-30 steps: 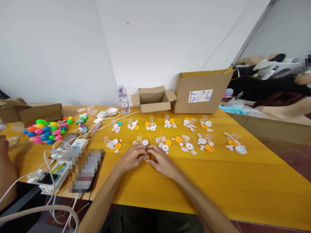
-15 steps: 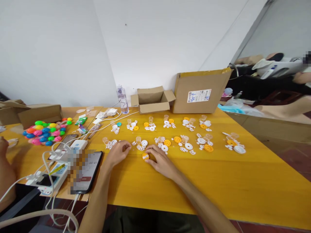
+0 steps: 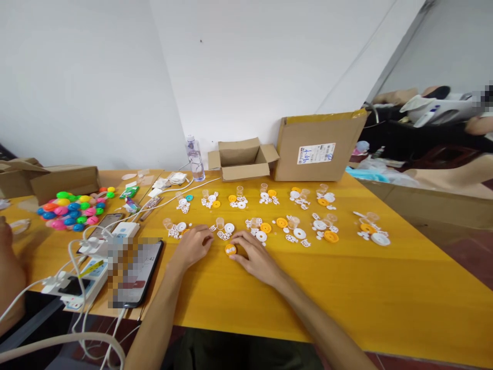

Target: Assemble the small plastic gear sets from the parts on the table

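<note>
My right hand grips the edge of a small orange round plastic piece with small white parts in it, resting on the table. My left hand is just left of it, fingers curled together over the tabletop; whatever they may pinch is hidden or too small to name. Beyond the hands lie a white plastic disc, a clear cup and white perforated pieces. Right of these are an orange disc and a white wheel. Part of another orange piece shows behind my left hand.
Two rows of similar plastic part groups span the wooden table. An open cardboard box, a large carton and a bottle stand behind. Leftward are a phone, power strips, colourful balls and another person's arm.
My left hand has moved right, closer to the orange round piece. My right hand keeps its grip on that piece in nearly the same place.
</note>
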Tool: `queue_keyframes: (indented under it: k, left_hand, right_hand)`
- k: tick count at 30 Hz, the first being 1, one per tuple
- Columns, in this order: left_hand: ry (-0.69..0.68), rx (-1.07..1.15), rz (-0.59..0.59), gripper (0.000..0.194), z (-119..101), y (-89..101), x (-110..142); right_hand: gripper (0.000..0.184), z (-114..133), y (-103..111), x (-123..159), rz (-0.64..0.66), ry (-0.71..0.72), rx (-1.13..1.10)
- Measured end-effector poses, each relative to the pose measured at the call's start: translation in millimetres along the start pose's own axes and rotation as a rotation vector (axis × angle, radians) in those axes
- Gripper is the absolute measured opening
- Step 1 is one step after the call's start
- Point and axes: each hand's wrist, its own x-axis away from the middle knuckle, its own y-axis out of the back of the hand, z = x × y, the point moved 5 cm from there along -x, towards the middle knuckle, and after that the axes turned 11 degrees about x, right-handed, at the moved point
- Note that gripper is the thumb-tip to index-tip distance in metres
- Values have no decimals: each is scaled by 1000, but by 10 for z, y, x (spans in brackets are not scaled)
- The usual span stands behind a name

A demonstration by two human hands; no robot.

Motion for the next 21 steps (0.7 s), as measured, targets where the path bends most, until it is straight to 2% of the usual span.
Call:
queue_keyframes:
  k: [4,8,21]
  left_hand:
    - [-34,6,-33,20,1,5,5]
    - [-13,-13,-64,15,23,33,6]
    - [-20,-30,-45,18,21,24,-3]
  right_hand:
    - [23,4,4,0,2,1,-7]
    - [23,5,10,0,5,-8,-2]
    - [24,15,20,3,-7,4,13]
